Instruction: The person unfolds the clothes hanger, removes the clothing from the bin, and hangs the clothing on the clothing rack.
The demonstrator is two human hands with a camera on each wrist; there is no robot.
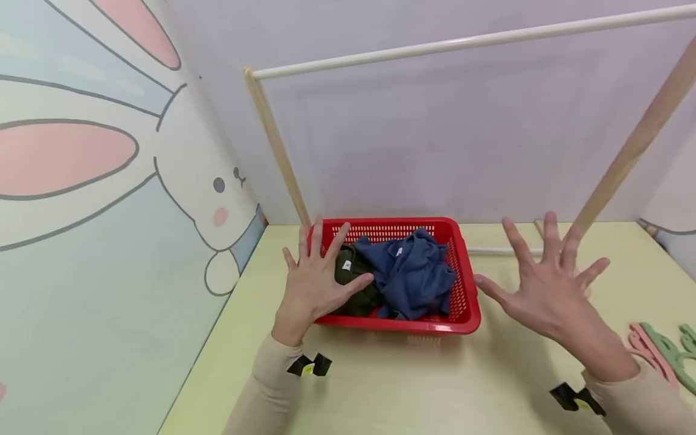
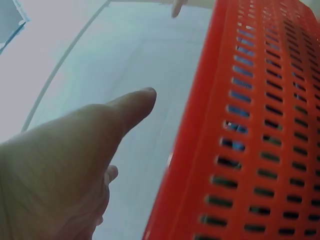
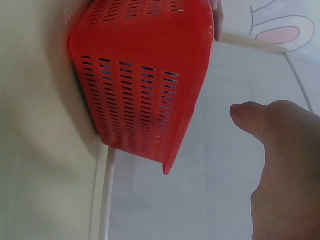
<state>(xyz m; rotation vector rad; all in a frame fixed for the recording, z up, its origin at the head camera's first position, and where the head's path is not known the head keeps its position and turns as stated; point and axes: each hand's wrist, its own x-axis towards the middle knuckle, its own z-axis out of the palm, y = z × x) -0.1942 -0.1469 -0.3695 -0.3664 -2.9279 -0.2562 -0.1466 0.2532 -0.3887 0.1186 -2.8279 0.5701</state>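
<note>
A red plastic basket (image 1: 472, 290) with slotted walls stands on the pale tabletop. Inside it lie a crumpled blue garment (image 1: 415, 278) on the right and a dark green garment (image 1: 348, 290) on the left, each showing a small white label. My left hand (image 1: 318, 284) is spread with straight fingers over the basket's left end and hides part of it; nothing is in its grasp. To the right of the basket, my right hand (image 1: 549, 290) hovers with fingers fanned wide, holding nothing. In the right wrist view its thumb (image 3: 250, 117) stands apart from the basket wall.
Behind the basket rises a rack with a white crossbar (image 1: 467, 42) and wooden posts (image 1: 641, 127). Pink hangers (image 1: 649, 350) and green hangers (image 1: 671, 356) lie at the table's right edge. A wall with a rabbit picture (image 1: 190, 175) borders the left side.
</note>
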